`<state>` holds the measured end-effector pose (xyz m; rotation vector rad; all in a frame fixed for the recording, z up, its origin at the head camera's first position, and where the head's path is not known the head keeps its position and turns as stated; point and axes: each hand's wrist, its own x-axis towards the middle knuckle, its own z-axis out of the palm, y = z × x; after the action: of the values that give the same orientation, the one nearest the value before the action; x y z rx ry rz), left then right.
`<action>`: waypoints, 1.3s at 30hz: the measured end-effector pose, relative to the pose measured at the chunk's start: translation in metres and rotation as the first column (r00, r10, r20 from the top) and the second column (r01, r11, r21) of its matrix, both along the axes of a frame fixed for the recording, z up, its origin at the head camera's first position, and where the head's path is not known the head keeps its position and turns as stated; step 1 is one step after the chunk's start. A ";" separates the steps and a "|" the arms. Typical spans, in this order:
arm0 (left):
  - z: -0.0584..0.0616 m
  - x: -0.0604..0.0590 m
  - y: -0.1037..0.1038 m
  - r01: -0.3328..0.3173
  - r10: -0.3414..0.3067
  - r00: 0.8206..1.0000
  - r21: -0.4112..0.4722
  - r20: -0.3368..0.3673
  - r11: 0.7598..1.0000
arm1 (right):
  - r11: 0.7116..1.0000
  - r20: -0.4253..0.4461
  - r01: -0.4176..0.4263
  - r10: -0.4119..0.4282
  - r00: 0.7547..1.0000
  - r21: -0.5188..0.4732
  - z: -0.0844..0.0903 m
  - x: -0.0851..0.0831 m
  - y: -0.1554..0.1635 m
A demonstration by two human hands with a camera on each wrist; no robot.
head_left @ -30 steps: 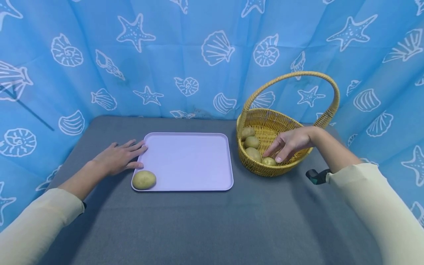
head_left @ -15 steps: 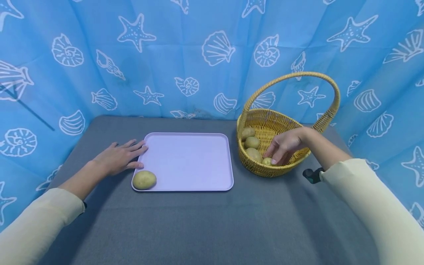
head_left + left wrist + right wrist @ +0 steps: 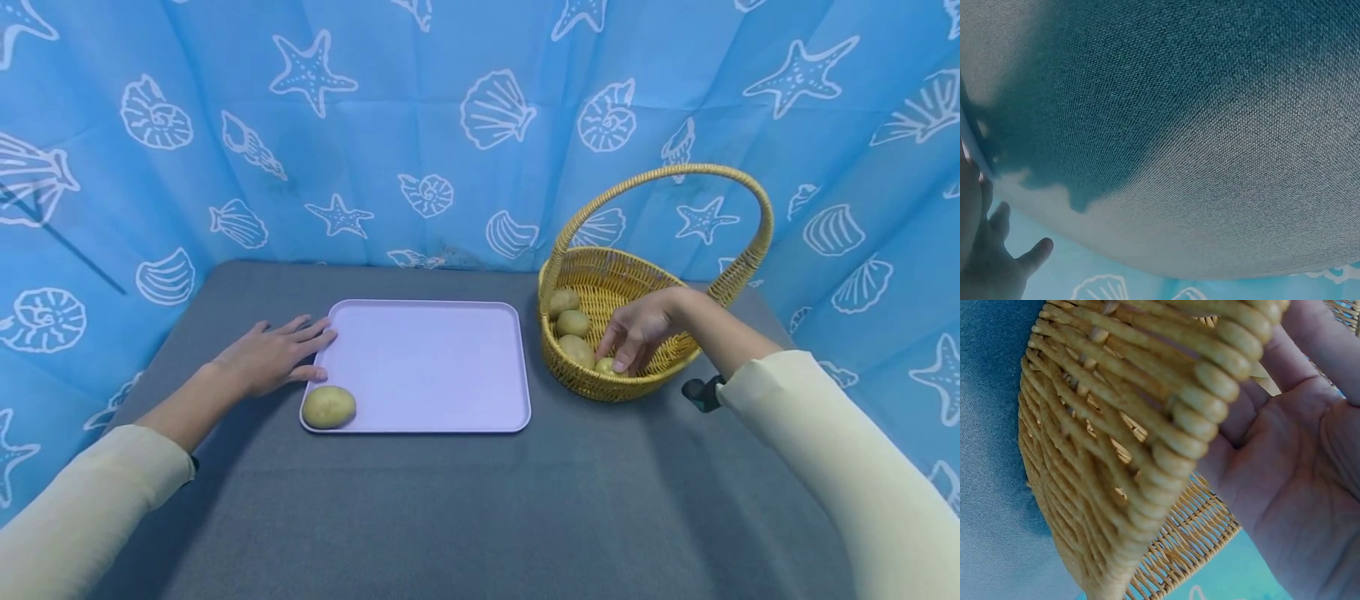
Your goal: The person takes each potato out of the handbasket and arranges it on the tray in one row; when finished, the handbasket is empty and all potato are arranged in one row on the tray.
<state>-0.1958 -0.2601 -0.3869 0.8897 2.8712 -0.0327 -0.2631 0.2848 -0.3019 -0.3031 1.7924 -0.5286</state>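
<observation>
A woven yellow basket with a tall handle stands at the right of the grey table and holds several potatoes. My right hand reaches into it, fingers curled down around a small potato at the front. In the right wrist view the basket rim hides the fingers and only the palm shows. My left hand lies flat on the table, fingertips touching the left edge of a lilac tray. One potato lies in the tray's near left corner.
The grey cloth-covered table is enclosed by blue curtains with shell and starfish prints at the back and both sides. The left wrist view shows only grey cloth and part of my left hand.
My right hand has dropped lower into the basket and its fingers have curled around the small front potato. The left hand and the tray potato have not moved.
</observation>
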 end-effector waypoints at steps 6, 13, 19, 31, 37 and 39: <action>0.005 0.002 0.003 -0.011 0.011 1.000 -0.020 0.017 1.000 | 0.996 -0.060 -0.086 0.086 0.994 -0.005 0.006 0.002 0.000; 0.009 0.005 0.004 -0.017 0.018 0.999 -0.032 0.028 0.999 | 0.976 -0.259 -0.215 0.198 0.945 -0.039 0.024 0.008 -0.003; 0.007 0.004 0.005 -0.012 0.013 1.000 -0.030 0.027 0.999 | 0.973 -0.380 -0.225 0.189 0.905 -0.054 0.040 0.016 -0.006; 0.007 0.003 0.005 -0.008 0.008 1.000 -0.020 0.030 1.000 | 0.902 -0.434 -0.314 0.166 0.886 -0.295 0.047 0.021 -0.039; 0.008 0.004 0.004 0.002 -0.002 1.000 -0.010 0.026 1.000 | 0.853 -0.447 -0.341 0.146 0.882 -0.395 0.037 0.028 -0.069; 0.008 0.004 0.004 0.003 -0.002 1.000 -0.010 0.026 1.000 | 0.840 -0.465 -0.349 0.134 0.875 -0.415 0.031 0.030 -0.079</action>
<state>-0.1922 -0.2558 -0.3785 0.8854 2.8436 -0.0360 -0.2326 0.2055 -0.2712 -1.0628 1.9668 -0.7712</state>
